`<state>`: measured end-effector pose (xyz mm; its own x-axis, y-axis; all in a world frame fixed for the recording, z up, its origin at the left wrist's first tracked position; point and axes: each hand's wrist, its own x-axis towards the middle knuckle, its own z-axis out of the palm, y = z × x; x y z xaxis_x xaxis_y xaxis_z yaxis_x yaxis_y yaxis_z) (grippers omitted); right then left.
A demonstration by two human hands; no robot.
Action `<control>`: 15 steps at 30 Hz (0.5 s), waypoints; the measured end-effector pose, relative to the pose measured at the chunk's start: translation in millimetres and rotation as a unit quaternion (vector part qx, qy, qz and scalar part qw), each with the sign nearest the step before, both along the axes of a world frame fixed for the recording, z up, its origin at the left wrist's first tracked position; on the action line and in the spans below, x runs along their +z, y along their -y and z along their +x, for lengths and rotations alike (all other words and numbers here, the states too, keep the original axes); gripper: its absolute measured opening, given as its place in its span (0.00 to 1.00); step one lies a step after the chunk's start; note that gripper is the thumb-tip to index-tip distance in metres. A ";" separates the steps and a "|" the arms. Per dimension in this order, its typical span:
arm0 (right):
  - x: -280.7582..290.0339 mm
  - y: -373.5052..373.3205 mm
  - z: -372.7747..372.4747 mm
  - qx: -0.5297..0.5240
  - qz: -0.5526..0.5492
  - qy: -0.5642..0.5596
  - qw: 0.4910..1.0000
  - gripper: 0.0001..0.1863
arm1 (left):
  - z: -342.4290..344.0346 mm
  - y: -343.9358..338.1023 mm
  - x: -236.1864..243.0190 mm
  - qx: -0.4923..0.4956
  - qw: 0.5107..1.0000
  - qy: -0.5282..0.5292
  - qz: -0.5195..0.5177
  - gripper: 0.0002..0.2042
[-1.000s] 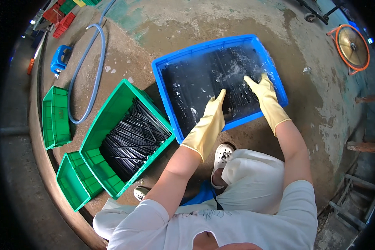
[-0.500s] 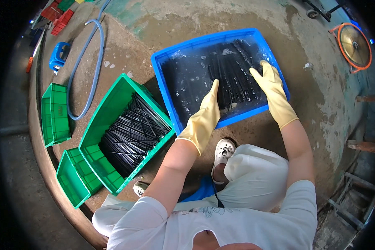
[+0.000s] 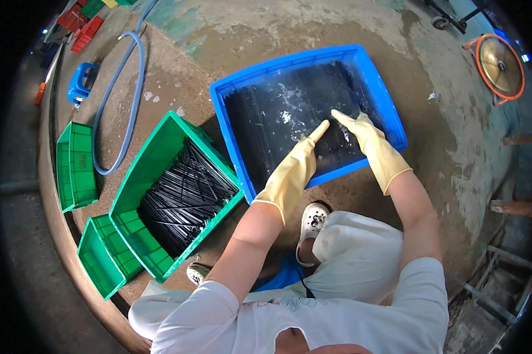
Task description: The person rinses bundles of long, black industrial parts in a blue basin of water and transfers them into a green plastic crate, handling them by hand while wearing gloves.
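Note:
A blue plastic tub (image 3: 301,57) holds dark water and many thin black rods (image 3: 289,97), mostly under the surface. My left hand (image 3: 301,156), in a cream rubber glove, dips into its near side, thumb stretched out and the other fingers hidden underwater. My right hand (image 3: 369,138), gloved alike, reaches in from the right with its thumb pointing at the left one. The two thumb tips nearly meet. Left of the tub, a green crate (image 3: 127,171) holds a heap of dry-looking black sticks (image 3: 186,194).
Two smaller green bins (image 3: 77,168) (image 3: 103,253) stand at the left. A blue hose (image 3: 141,71) curves over the wet concrete floor, near a small blue stool (image 3: 80,82). An orange-rimmed fan (image 3: 499,68) is at the far right, a metal frame (image 3: 496,289) at the lower right.
My hands have come closer together, the right one moving left and down into the water. The rods between them now lie lower and less visible, with ripples and foam on the surface.

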<state>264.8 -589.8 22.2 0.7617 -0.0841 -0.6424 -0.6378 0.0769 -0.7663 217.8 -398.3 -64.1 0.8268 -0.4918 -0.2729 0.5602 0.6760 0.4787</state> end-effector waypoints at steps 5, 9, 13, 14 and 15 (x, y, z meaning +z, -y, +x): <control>-20.1 3.7 -18.7 0.309 -0.087 0.174 0.931 0.30 | 13.6 -9.8 31.6 -0.071 0.989 -0.085 0.103 0.30; 23.6 -9.9 -23.5 0.430 -0.264 0.231 0.832 0.28 | 3.5 -14.6 54.8 -0.061 0.983 0.052 0.163 0.25; 26.3 -29.0 -25.3 0.376 -0.175 0.277 0.867 0.33 | 5.9 -20.7 64.5 -0.074 0.978 0.039 0.190 0.23; 21.7 -27.9 -25.3 0.375 -0.176 0.280 0.866 0.33 | 5.1 -21.2 70.7 -0.078 0.976 0.044 0.200 0.23; 17.0 -29.1 -24.3 0.232 0.016 0.145 0.962 0.28 | 4.5 -22.5 77.8 -0.081 0.972 0.055 0.214 0.22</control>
